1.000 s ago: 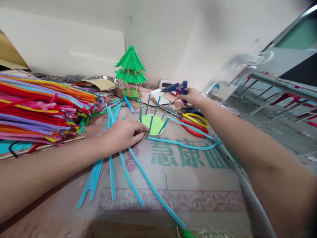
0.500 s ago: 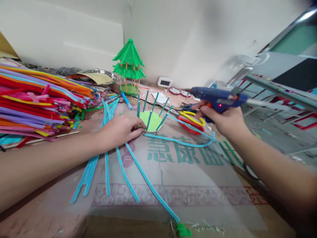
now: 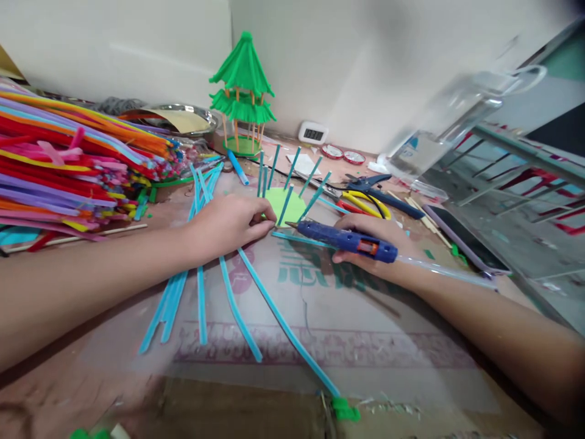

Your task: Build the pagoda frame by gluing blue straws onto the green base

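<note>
My left hand (image 3: 231, 224) rests on the cardboard and pinches the near edge of a light green paper disc (image 3: 280, 203) that has several short blue sticks (image 3: 292, 167) standing up around its rim. My right hand (image 3: 372, 251) grips a blue hot glue gun (image 3: 343, 239) held low and level, its nozzle pointing left at the disc's near edge, close to my left fingertips. A clear glue stick pokes out behind the gun. Several long blue strips (image 3: 237, 311) lie fanned on the cardboard under my left arm.
A thick pile of coloured pipe cleaners (image 3: 68, 171) fills the left. A green paper pagoda (image 3: 242, 91) stands at the back by the wall, with a metal bowl (image 3: 183, 122) beside it. Yellow and red scissors (image 3: 365, 204), blue pliers, a phone (image 3: 466, 244) and a clear plastic jug (image 3: 452, 116) lie right.
My right hand picked the glue gun up from the back of the table, swung it round to the right, then brought it down with the nozzle at the disc. My left hand stayed on the disc.
</note>
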The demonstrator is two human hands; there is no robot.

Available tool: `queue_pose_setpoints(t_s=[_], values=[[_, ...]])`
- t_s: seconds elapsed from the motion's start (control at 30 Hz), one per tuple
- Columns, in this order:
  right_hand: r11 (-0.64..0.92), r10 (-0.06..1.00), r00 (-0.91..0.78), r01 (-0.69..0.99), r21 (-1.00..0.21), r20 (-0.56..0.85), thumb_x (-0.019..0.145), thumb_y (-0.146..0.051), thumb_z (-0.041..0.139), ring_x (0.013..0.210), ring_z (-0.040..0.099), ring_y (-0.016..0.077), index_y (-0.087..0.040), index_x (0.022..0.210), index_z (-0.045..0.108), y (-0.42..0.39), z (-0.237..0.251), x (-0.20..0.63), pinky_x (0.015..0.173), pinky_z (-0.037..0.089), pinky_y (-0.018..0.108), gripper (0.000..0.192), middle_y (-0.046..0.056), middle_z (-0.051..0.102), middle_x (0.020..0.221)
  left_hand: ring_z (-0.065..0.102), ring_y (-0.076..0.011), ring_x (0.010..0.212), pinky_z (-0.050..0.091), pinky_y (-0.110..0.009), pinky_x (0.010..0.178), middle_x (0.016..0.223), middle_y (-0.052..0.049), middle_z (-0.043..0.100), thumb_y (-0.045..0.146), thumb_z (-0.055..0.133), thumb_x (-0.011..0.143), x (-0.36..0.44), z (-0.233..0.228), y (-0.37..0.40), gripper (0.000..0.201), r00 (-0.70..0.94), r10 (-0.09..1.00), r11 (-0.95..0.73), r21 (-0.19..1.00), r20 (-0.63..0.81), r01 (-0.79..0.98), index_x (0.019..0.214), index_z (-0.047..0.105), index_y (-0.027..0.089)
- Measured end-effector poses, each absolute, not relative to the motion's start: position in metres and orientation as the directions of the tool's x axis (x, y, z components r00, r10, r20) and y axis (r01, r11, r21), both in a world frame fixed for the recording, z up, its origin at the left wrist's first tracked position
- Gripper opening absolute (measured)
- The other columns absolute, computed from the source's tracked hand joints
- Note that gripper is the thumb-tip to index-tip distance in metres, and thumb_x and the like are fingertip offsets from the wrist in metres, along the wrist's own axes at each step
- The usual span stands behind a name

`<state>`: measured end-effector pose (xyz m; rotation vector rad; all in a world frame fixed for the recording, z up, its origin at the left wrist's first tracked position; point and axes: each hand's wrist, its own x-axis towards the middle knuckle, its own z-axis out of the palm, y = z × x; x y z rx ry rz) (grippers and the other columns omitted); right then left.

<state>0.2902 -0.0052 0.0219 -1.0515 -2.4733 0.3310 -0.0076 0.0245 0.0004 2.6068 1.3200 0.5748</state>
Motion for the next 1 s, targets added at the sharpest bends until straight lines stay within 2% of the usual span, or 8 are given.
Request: queue_pose_setpoints(t_s=[0.13,0.37,1.0], values=[[0.719,0.693,-0.666,0.609,-0.335,0.276,0.089,-0.049,0.072,0.080,0.067,0.0182,-0.025,0.095,0.064,-0.009,0.021,0.289,0.072,0.051,0.031,0.026,0.003,0.072,0.090,0.056,-0.0141,0.062,0.032,-0.026,0.058,0.069,0.001,0.066,0.029,0.062,0.089,-0.008,0.002,0.024,0.018,0.530,0.800,-0.598,0.308,0.279,0.740,0.096,0.077,0.021],[0.745,0.665,-0.675,0.631,-0.218,0.318,0.091,-0.054,0.068,0.071,0.065,0.0182,-0.025,0.089,0.062,-0.009,0.019,0.282,0.064,0.047,0.031,0.029,0.002,0.069,0.080,0.056,-0.0142,0.062,0.031,-0.027,0.058,0.069,0.001,0.066,0.033,0.059,0.091,-0.009,0.002,0.023,0.022,0.541,0.789,-0.611,0.280,0.292,0.740,0.098,0.077,0.022],[0.731,0.673,-0.675,0.670,-0.133,0.302,0.092,-0.058,0.065,0.068,0.062,0.0179,-0.024,0.087,0.062,-0.012,0.021,0.280,0.061,0.044,0.030,0.034,0.001,0.067,0.075,0.058,-0.0140,0.063,0.035,-0.027,0.061,0.067,0.001,0.065,0.031,0.061,0.090,-0.007,0.004,0.023,0.020,0.542,0.790,-0.610,0.271,0.287,0.745,0.094,0.077,0.021]])
